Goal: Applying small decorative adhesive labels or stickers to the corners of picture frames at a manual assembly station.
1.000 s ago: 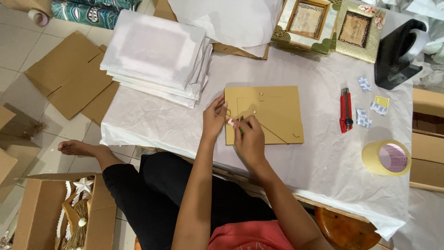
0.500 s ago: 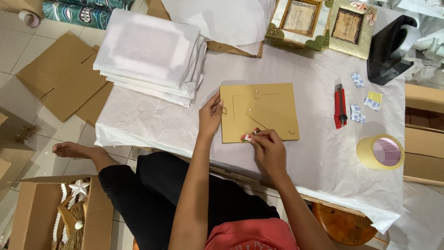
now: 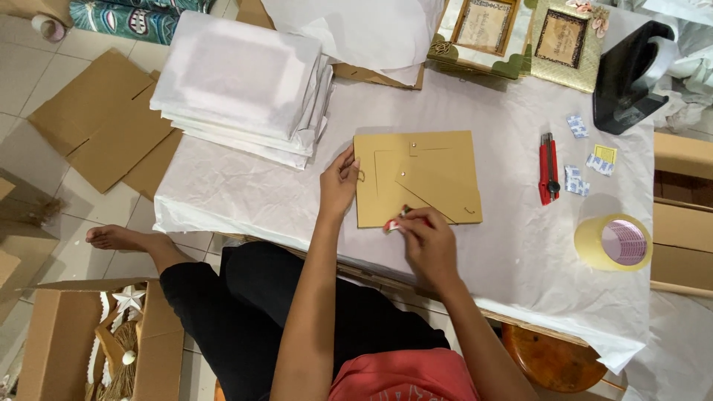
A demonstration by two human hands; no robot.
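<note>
Board: one tan frame back (image 3: 416, 178), flat on the white-covered table (image 3: 520, 267), just in front of the person.
Left hand (image 3: 339, 182): fingers spread, pressing the board's left edge; holds nothing.
Right hand (image 3: 427, 241): at the board's near edge, fingers pinched on a small red-and-white tag (image 3: 393, 222).
Frames: two finished frames (image 3: 520, 33) at the far edge.
Wrapped stack: one pile of white-papered packs (image 3: 241, 85), far left, just beyond the left hand.
Cutter: one red knife (image 3: 549, 168), right of the board.
Packets: four small sachets (image 3: 585, 160) beside the cutter.
Tape: one roll (image 3: 615, 243) near right; one black dispenser (image 3: 631, 78) beyond.
Floor: flattened cardboard (image 3: 96, 119), one open box (image 3: 89, 341).
In the way: nothing lies between hands and board.
</note>
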